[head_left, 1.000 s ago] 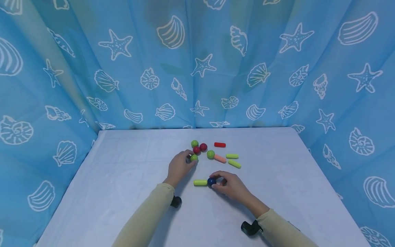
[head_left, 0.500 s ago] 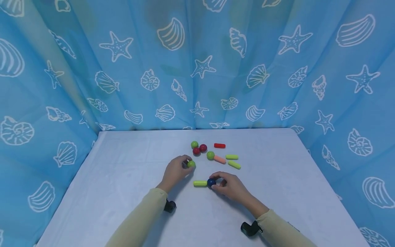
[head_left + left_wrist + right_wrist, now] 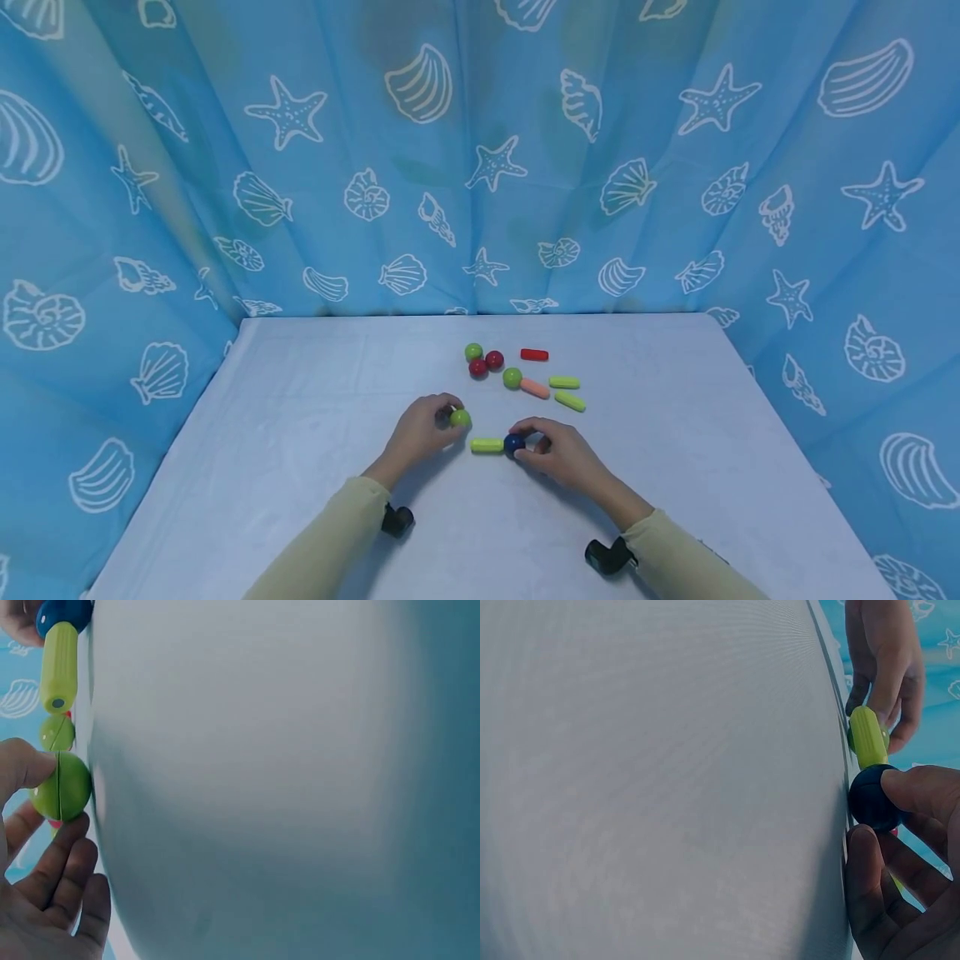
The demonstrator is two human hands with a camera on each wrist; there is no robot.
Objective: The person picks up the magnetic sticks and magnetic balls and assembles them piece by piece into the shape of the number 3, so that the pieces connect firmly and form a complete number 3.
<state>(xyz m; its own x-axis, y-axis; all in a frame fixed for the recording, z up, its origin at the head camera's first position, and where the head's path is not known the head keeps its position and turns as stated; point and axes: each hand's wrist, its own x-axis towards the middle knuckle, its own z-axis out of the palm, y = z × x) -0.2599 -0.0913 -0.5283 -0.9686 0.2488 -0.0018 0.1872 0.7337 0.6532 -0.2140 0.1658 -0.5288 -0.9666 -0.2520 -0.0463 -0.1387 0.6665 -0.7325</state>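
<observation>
My left hand (image 3: 422, 429) pinches a green ball (image 3: 461, 418) between thumb and fingers, a little left of the other hand's work. In the left wrist view a seam line runs round this green ball (image 3: 61, 786). With thumb and fingers my right hand (image 3: 558, 450) grips a dark blue ball (image 3: 513, 443). A yellow-green ridged rod (image 3: 487, 446) joins that ball and points left, its free end toward the green ball. The left wrist view shows a dark round spot on the end of the rod (image 3: 60, 671).
Behind the hands lie two red balls (image 3: 494, 360), a green ball (image 3: 473, 352) and another green ball (image 3: 512, 377) with a salmon rod (image 3: 535, 388) at its side. A red rod (image 3: 535, 355) and two yellow-green rods (image 3: 564, 382) lie to the right, on the white table (image 3: 300, 383).
My left hand has drawn the green ball away from the red balls, toward me and slightly left. The right hand stays in place with the blue ball and rod.
</observation>
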